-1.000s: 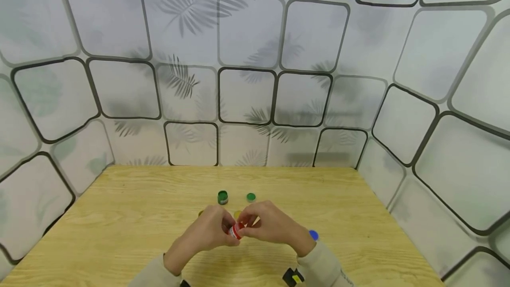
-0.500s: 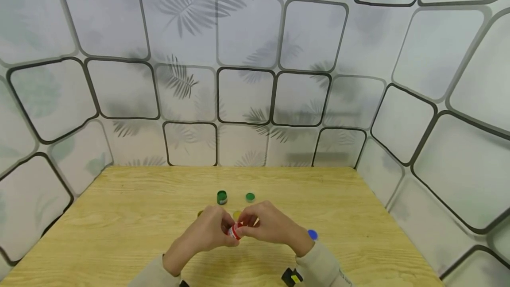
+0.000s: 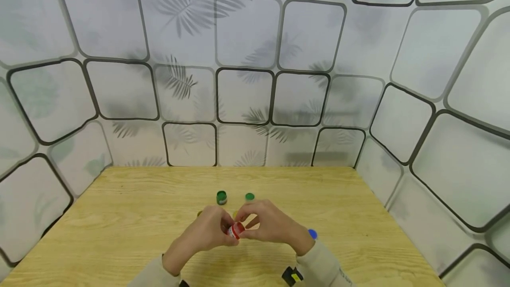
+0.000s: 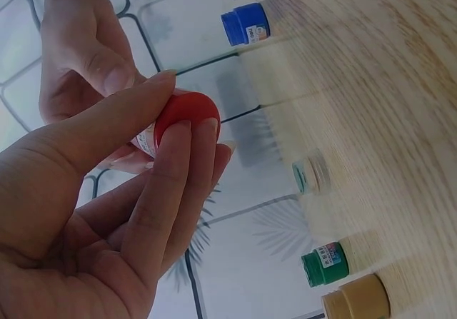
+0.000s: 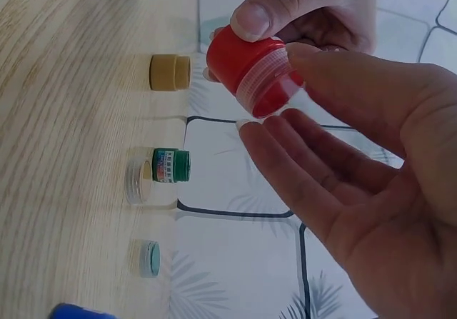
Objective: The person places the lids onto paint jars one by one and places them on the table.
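A small red paint jar (image 5: 239, 58) with a clear screw lid (image 5: 268, 83) is held above the table, tilted, its lid toward the right hand. My left hand (image 3: 209, 229) grips the jar's body between thumb and fingers; in the left wrist view its fingertips lie across the red base (image 4: 189, 112). My right hand (image 3: 271, 225) is at the lid, thumb on one side and fingers on the other. Seen from the right wrist, those fingers (image 5: 285, 155) are spread and fairly straight, the thumb touching the lid. Whether the fingertips also touch it is hard to tell.
On the wooden table (image 3: 159, 198) stand an uncapped green jar (image 3: 221, 197), with a green-stained lid (image 3: 249, 196) to its right, a yellow-ochre jar (image 5: 168, 73), its clear lid (image 5: 138, 180) and a blue jar (image 4: 246, 25). A patterned cloth wall (image 3: 247, 96) rises behind.
The right hand's fingers have loosened and spread at the lid, so more of the red jar's top shows between them. The left hand keeps its grip in nearly the same place.
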Available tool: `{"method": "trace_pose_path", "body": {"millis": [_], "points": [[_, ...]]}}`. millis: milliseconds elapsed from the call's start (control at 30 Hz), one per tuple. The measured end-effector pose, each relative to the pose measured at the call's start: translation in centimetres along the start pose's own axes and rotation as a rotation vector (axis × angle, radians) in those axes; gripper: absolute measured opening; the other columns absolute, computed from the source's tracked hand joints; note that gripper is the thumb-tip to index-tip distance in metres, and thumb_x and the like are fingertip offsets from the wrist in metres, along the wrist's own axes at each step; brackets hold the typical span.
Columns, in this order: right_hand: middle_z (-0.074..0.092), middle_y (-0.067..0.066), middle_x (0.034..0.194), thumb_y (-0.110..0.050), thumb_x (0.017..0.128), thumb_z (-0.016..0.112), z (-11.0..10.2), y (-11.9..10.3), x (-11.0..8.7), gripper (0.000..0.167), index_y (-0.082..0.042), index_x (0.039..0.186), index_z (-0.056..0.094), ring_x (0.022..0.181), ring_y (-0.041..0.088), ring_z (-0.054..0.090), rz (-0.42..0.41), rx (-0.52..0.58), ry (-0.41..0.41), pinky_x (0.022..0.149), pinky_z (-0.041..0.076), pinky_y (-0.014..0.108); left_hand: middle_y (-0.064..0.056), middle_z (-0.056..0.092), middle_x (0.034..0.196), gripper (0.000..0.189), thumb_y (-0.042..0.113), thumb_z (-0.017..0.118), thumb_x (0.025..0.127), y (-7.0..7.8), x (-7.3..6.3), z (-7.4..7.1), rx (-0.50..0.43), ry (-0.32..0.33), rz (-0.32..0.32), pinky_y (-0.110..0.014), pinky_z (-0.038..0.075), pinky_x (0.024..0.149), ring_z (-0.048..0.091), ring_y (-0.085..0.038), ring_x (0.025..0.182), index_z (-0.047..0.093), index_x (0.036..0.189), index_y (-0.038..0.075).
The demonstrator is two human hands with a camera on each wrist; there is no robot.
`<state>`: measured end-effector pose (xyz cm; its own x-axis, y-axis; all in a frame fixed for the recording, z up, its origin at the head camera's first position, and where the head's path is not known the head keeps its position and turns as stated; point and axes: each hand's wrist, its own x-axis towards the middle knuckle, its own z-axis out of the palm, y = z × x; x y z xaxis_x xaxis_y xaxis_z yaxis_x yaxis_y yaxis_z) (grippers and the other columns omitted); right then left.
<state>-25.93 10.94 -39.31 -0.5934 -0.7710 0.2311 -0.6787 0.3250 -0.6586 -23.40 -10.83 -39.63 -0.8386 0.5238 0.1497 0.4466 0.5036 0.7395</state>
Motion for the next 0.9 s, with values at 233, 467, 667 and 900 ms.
{"method": "trace_pose_path", "body": {"millis": [233, 467, 667, 900], "points": [[0.068, 0.006, 0.109, -0.001, 0.089, 0.079, -0.04, 0.18, 0.11, 0.02, -0.01, 0.105, 0.07, 0.104, 0.01, 0.068, -0.042, 0.009, -0.016, 0.085, 0.061, 0.024, -0.005, 0.077, 0.075, 0.015, 0.005, 0.091, 0.074, 0.05, 0.0, -0.2, 0.008, 0.008, 0.008, -0.018, 0.054, 0.055, 0.068, -0.003, 0.063, 0.08, 0.084, 0.004], [0.07, 0.008, 0.107, -0.002, 0.09, 0.078, 0.08, 0.2, 0.04, 0.019, -0.008, 0.106, 0.071, 0.102, 0.012, 0.069, -0.05, 0.006, -0.013, 0.082, 0.06, 0.018, -0.003, 0.077, 0.074, 0.015, 0.005, 0.091, 0.074, 0.02, -0.02, -0.17, 0.011, 0.003, 0.011, -0.017, 0.054, 0.055, 0.068, -0.002, 0.063, 0.08, 0.083, 0.005], [0.072, 0.008, 0.105, -0.004, 0.09, 0.078, 0.24, 0.24, 0.05, 0.019, -0.006, 0.108, 0.071, 0.099, 0.016, 0.072, -0.061, -0.021, 0.003, 0.081, 0.06, 0.018, -0.003, 0.077, 0.074, 0.015, 0.005, 0.091, 0.074, 0.09, -0.03, -0.15, 0.005, 0.001, 0.006, -0.018, 0.054, 0.054, 0.067, -0.003, 0.063, 0.08, 0.084, 0.005], [0.074, 0.009, 0.105, -0.004, 0.091, 0.077, 0.24, 0.24, 0.1, 0.017, -0.005, 0.107, 0.072, 0.096, 0.013, 0.073, -0.035, -0.005, 0.002, 0.077, 0.059, 0.016, -0.002, 0.076, 0.072, 0.014, 0.005, 0.091, 0.073, 0.1, -0.04, -0.11, 0.006, 0.004, 0.014, -0.017, 0.053, 0.054, 0.066, -0.001, 0.062, 0.08, 0.082, 0.006]]}}
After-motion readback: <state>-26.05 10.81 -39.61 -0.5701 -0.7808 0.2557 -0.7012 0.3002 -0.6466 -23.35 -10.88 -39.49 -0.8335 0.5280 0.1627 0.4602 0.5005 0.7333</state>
